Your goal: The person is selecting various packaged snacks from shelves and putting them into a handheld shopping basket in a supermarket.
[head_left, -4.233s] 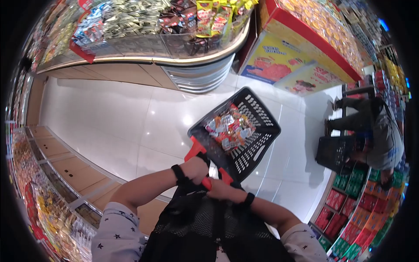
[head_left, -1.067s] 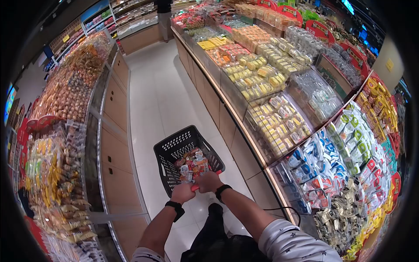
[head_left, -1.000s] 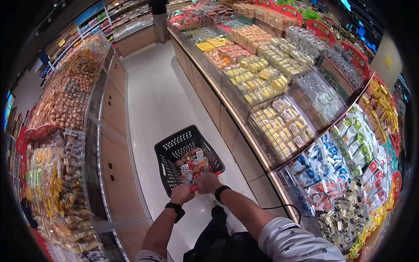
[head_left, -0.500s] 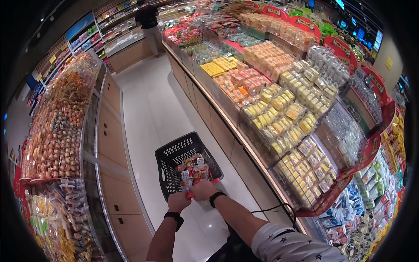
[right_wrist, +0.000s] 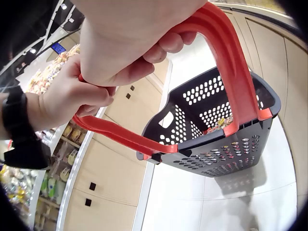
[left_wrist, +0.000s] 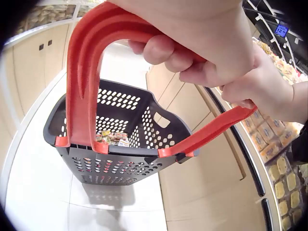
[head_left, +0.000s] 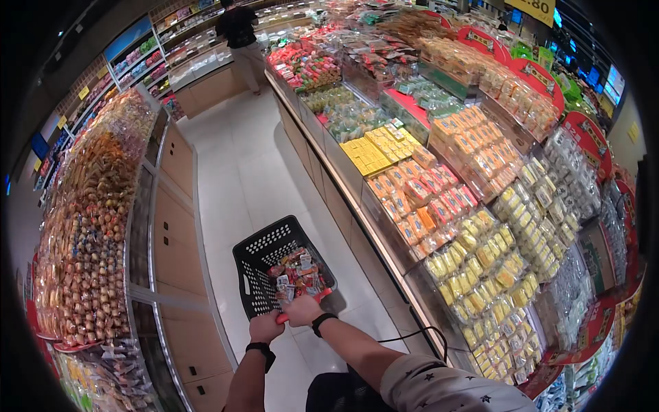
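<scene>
Both hands hold the red handle [left_wrist: 83,96] of a black perforated shopping basket [head_left: 255,283]. My left hand [head_left: 266,327] curls round the handle's left part, its fingers wrapped under the bar in the left wrist view. Beside it, my right hand [head_left: 302,311] grips the right part, seen close up in the right wrist view. The basket hangs tilted out ahead of the hands, low over the pale floor. Inside lies a pile of small wrapped snack packets [head_left: 300,273], mostly red, white and orange.
On the right runs a long counter of clear bins holding yellow [head_left: 473,264] and orange [head_left: 419,199] packets. Bagged goods [head_left: 96,226] top wooden cupboards [head_left: 180,254] on the left. A tiled aisle [head_left: 240,165] leads to a standing person [head_left: 240,44] and shelves.
The view has turned from a wider floor area with a rounded counter into this aisle, then advanced along it. The right-hand bins have come nearer. Both hands still grip the handle.
</scene>
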`<state>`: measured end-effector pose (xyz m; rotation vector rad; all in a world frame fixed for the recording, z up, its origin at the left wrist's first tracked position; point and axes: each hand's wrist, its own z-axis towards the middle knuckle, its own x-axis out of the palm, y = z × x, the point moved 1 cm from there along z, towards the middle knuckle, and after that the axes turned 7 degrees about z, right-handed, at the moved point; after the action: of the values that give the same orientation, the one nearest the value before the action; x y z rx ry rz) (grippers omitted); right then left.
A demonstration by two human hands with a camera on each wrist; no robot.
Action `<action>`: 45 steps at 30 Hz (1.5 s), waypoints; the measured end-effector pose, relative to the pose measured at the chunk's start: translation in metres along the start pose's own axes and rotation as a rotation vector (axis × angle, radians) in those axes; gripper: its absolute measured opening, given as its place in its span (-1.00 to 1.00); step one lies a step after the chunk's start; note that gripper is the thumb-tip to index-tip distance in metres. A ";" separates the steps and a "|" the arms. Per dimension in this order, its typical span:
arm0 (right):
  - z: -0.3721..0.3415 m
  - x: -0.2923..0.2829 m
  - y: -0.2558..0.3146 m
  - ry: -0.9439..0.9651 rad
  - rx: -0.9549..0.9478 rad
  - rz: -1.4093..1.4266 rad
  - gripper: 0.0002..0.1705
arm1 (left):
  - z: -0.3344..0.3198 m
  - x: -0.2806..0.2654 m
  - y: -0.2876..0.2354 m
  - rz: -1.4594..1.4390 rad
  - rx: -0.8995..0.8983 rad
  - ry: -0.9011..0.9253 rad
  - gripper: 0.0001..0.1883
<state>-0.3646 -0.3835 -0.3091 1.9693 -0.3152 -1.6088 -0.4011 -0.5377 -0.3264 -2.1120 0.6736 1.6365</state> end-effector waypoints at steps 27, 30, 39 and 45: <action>0.204 -0.079 -0.083 -0.174 0.066 -0.005 -0.79 | 0.220 -0.068 0.092 0.032 0.118 -0.101 -0.83; 0.217 -0.084 -0.088 -0.184 0.056 0.010 -0.80 | 0.236 -0.075 0.099 0.037 0.127 -0.118 -0.83; 0.265 -0.098 -0.103 -0.216 -0.050 -0.014 -0.88 | 0.272 -0.092 0.120 0.010 0.091 -0.044 -0.83; 0.284 -0.114 -0.113 -0.029 0.010 0.018 -0.79 | 0.294 -0.099 0.126 0.022 0.087 -0.059 -0.83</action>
<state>-0.6836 -0.3118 -0.3113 1.9472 -0.3520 -1.6284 -0.7255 -0.4593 -0.3039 -1.9945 0.7383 1.6434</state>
